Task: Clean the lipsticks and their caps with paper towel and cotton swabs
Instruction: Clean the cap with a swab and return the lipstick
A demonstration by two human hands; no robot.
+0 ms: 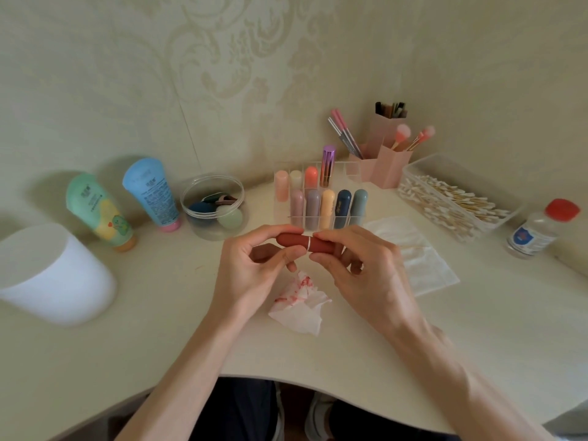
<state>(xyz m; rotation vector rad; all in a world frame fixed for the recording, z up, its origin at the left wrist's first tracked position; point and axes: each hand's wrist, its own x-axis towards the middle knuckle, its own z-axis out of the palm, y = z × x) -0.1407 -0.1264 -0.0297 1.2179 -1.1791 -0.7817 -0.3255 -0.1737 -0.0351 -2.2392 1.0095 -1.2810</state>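
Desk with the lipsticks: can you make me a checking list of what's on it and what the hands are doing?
Surface: pale desk with a curved front edge.
Job's things: red lipstick held above a red-stained paper towel; clean paper towel to the right; cotton swab box behind it; clear organizer with capped lipsticks standing in it.
Clutter: green tube, blue tube, sponge jar, white container, pink brush holders, red-capped bottle.
Hands: left hand and right hand each pinch one end of the red lipstick.
Cables: nothing seen.
Surroundings: patterned wall; the person's legs under the desk.
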